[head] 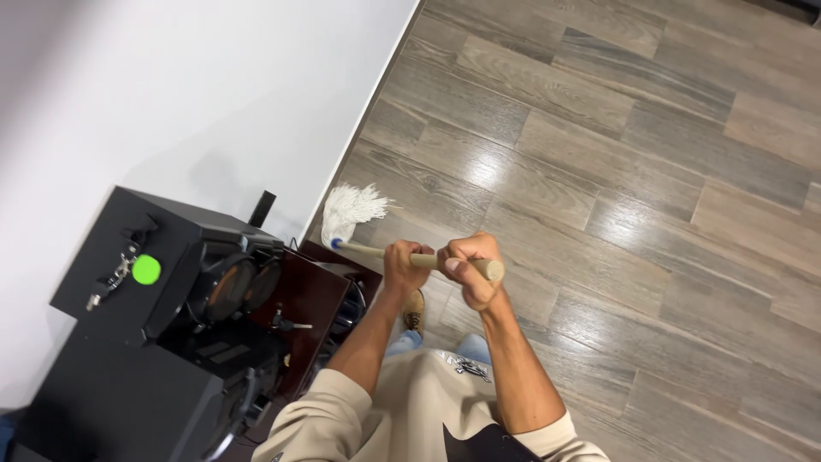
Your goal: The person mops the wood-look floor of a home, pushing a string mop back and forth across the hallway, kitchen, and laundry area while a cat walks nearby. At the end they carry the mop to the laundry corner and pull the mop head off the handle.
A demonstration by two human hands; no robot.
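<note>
Here both hands, left hand (404, 263) and right hand (469, 267), clamp the mop handle (423, 260); the mop head (349, 214) rests on the floor (616, 171) by the wall (214, 103), needing a steady pull back.

Bright, even indoor light; soft glare patches shine on the wood-look floor (599, 171), a faint shadow falls on the white wall (171, 94), and edges blur slightly.
</note>
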